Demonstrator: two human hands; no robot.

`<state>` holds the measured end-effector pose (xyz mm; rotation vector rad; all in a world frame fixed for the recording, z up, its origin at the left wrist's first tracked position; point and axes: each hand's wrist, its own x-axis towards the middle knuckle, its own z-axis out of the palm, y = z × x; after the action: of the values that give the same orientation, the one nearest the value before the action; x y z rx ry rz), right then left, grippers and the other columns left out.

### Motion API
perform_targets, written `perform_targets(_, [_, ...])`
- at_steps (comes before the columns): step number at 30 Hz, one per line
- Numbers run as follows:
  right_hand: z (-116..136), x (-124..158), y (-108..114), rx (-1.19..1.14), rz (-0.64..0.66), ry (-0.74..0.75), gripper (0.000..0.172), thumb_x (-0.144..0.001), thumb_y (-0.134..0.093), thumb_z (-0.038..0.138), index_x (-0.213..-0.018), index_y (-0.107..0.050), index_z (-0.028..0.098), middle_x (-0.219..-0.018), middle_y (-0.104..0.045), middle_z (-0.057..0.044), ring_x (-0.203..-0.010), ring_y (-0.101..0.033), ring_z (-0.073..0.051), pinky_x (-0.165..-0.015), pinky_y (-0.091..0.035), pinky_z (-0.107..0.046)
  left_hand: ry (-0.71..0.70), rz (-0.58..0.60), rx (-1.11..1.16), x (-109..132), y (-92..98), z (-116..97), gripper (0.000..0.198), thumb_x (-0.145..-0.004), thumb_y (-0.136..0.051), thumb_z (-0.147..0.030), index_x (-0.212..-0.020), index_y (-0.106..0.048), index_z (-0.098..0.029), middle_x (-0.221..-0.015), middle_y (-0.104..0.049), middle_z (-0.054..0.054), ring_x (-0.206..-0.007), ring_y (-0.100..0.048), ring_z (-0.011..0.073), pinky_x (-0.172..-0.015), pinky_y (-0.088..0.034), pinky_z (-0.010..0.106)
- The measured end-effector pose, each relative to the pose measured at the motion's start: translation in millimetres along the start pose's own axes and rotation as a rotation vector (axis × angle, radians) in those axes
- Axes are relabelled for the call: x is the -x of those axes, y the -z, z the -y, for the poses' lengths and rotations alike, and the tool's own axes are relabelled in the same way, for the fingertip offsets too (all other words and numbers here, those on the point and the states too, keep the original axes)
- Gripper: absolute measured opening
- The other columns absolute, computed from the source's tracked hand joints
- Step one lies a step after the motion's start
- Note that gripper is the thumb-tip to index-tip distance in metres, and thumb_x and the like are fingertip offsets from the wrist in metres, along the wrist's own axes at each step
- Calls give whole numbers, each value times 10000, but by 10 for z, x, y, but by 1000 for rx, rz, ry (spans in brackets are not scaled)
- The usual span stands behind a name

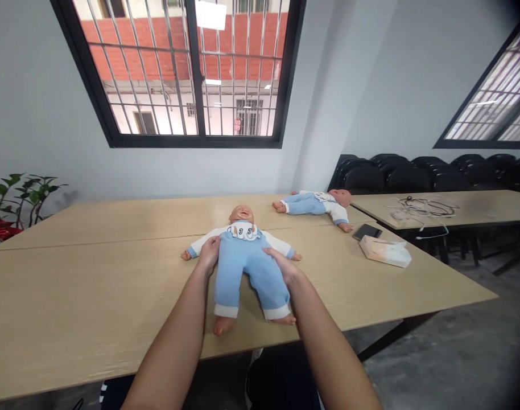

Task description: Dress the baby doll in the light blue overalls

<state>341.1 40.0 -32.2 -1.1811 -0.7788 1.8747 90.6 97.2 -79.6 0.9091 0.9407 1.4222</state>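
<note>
A baby doll [244, 259] in a white top and light blue trousers lies on its back on the wooden table [93, 285], head away from me. My left hand [209, 253] rests against the doll's left flank at the waist, fingers curled on the cloth. My right hand [283, 265] grips the other side at the hip, fingers pressed into the blue trousers. Both forearms reach in from the bottom edge. The doll's bare feet point toward me near the table's front edge.
A second doll [317, 203] in matching clothes lies on its side farther back on the right. A dark phone [366, 231] and a tissue pack [386, 251] lie to the right. Cables [422, 209] rest on a neighbouring table, black chairs [413, 176] behind, a plant [16, 199] at left.
</note>
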Motion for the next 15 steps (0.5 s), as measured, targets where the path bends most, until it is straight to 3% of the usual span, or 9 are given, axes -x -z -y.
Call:
perform_targets(8, [61, 119, -17, -33, 43, -45, 343, -920, -629, 488, -1061, -691, 182, -857, -788, -76, -769, -749, -257, -839, -605, -386, 30, 200, 50, -44, 195, -112, 251, -671, -737, -267, -893, -726, -150, -979, -769, 81, -1015, -684, 242, -979, -497, 354])
perform_targets(12, [68, 173, -62, -84, 55, -34, 313, -922, -585, 503, -960, -675, 205, -755, -756, -33, -680, -715, -230, -805, -599, -365, 72, 317, -4, 33, 261, -210, 356, -634, -792, -160, -989, -759, -151, -1083, -767, 87, -1093, -664, 240, -1045, -458, 356])
perform_targets(15, [70, 190, -99, -128, 73, -5, 303, -915, -567, 502, -909, -657, 212, -723, -738, -22, -656, -696, -219, -785, -594, -351, 94, 437, -171, 85, 301, -295, 499, -661, -863, -236, -1144, -746, -191, -1239, -738, 111, -1184, -645, 273, -1073, -447, 398])
